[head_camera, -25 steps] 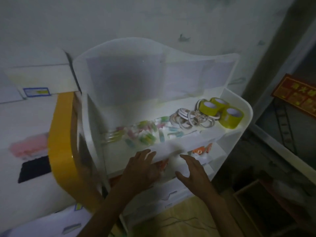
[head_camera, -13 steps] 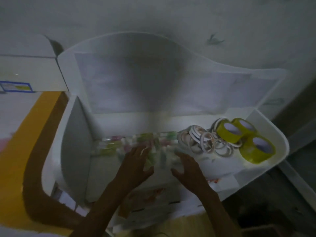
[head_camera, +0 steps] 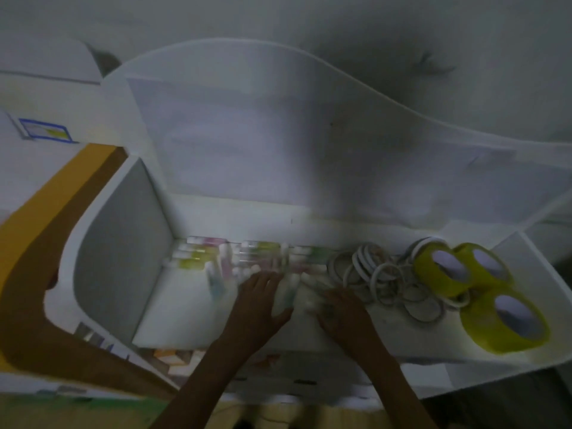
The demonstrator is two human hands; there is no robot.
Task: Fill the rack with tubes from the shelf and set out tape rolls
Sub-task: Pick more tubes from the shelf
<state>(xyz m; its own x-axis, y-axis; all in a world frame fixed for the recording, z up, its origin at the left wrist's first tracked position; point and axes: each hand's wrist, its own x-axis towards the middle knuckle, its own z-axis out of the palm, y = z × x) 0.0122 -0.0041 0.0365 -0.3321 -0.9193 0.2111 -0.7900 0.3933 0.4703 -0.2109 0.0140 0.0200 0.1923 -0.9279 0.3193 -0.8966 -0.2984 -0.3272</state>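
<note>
Item: white shelf (head_camera: 173, 308), top tier, centre of frame, seen from above in dim, blurred light.

Contents, left to right:
- Tubes (head_camera: 247, 258): a loose pile lying flat across the left and middle of the tier, clear bodies with pink, green and pale blue tints. Count not readable through blur. Lying rather than upright, so they will likely roll when picked from.
- Thin white tape rolls (head_camera: 376, 274): a tangled heap, right of centre, touching the tubes' right end.
- Yellow tape rolls (head_camera: 445, 269): 3, wide, at the right end of the tier, on their sides and leaning on one another.

Left hand (head_camera: 260, 301): lower centre, fingers spread and laid on the near edge of the tube pile; whether it has closed on a tube cannot be told.
Right hand (head_camera: 339, 308): just beside the left, fingers curled over the tubes' right end; a clamped tube cannot be confirmed.

Rack: not in view.

Assessment: both hands sit low and close, probably to gather several tubes at once. Task appears barely started; tape untouched.
</note>
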